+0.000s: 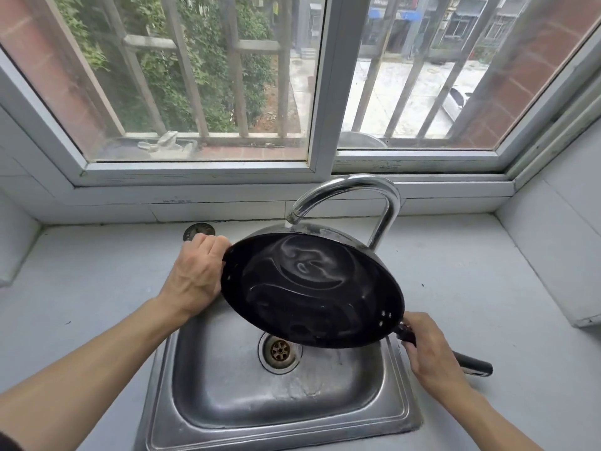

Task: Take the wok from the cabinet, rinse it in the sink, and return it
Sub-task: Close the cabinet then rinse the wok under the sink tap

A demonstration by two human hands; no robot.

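Note:
The black wok [312,288] hangs tilted over the steel sink [227,385], its inside facing me with water swirling in it. Water runs from the curved chrome faucet [357,196] onto the wok's far rim. My left hand [198,271] grips the wok's left rim. My right hand [429,349] holds the long black handle [471,364] at the lower right, close to where it joins the pan. The sink's drain [280,350] shows below the wok.
A grey counter [97,281] surrounds the sink. A round metal plug [199,230] lies behind my left hand. A barred window [227,92] stands close behind the faucet, and tiled walls [559,249] close in at both sides.

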